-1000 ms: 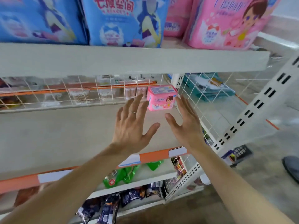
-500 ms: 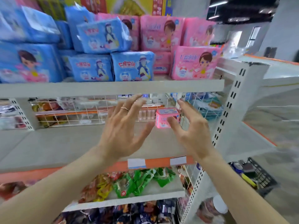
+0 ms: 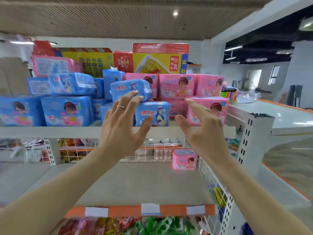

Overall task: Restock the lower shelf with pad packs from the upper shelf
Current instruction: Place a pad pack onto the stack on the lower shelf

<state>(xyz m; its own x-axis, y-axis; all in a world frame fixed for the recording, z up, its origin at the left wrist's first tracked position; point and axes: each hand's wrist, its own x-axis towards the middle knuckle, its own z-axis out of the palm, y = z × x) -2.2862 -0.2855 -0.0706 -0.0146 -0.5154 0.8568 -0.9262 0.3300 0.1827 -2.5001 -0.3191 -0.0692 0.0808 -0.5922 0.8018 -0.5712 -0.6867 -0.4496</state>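
At frame centre: left hand, right hand spread, gripping nothing, before blue pad pack on upper shelf. Lower right: pink pack on lower shelf.

Ribbed beige ceiling panel overhead, with one round recessed spotlight lit. To the right, an open black ceiling section with white strip lights. White walls. Tall narrow window and bright doorway at the far end. Glossy white worktop with orange edge runs along the right side. Grey-brown floor below it is blurred.
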